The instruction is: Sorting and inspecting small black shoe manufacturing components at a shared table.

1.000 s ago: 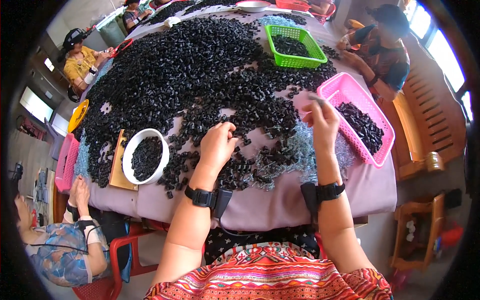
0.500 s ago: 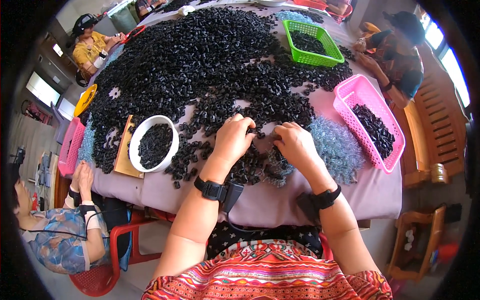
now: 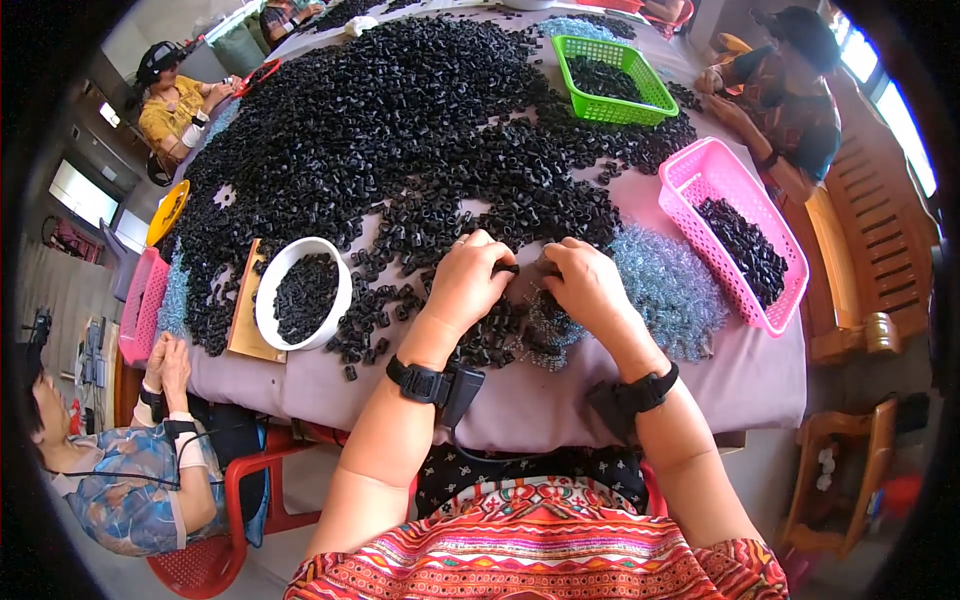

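My left hand [image 3: 466,284] is closed in a pinch, and a small black plastic piece [image 3: 507,268] sticks out between its thumb and fingertips. Just across from it, my right hand [image 3: 584,284] has its thumb and fingers pressed together; what they hold, if anything, is too small to make out. Around both hands lie loose black plastic pieces [image 3: 400,120], heaped high toward the far side. Small clear bluish plastic pieces [image 3: 675,295] are piled beside and under my right hand.
A white bowl [image 3: 348,297] of black parts stands at the left by a wooden board [image 3: 246,310]. At the right are a pink basket [image 3: 680,205] and a green basket [image 3: 640,116], both holding black parts. Several people sit around the cloth-covered table [image 3: 340,385].
The black piece now shows more plainly at my left fingertips. My right hand has shifted slightly left, its fingers drawn closer together. The whole view has tilted a little.
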A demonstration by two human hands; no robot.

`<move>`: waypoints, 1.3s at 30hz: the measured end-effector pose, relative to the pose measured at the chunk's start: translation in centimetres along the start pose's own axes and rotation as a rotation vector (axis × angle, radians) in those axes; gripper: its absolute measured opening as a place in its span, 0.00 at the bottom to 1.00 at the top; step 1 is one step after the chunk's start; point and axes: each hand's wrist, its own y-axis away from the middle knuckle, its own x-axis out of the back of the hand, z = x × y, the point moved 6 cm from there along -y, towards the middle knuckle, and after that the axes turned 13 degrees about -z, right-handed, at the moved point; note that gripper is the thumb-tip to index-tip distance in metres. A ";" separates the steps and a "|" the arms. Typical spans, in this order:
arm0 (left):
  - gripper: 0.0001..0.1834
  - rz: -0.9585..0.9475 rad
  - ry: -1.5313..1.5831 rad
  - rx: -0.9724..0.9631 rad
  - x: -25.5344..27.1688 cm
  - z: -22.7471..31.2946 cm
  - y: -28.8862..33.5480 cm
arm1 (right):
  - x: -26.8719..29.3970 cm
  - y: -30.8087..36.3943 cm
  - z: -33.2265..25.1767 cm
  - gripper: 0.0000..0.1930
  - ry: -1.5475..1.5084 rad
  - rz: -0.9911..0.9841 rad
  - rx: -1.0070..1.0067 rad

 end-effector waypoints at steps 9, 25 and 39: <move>0.06 0.071 0.048 0.003 -0.2 -0.6 -0.1 | -0.8 -0.3 -1.9 0.09 0.034 0.014 0.159; 0.12 -0.048 0.790 0.042 -0.5 -0.1 -0.6 | 0.2 -0.6 1.4 0.07 -0.843 0.173 -0.005; 0.10 -0.105 0.815 0.053 -1.2 0.4 -0.4 | -0.4 -0.6 1.1 0.06 -1.083 0.162 0.051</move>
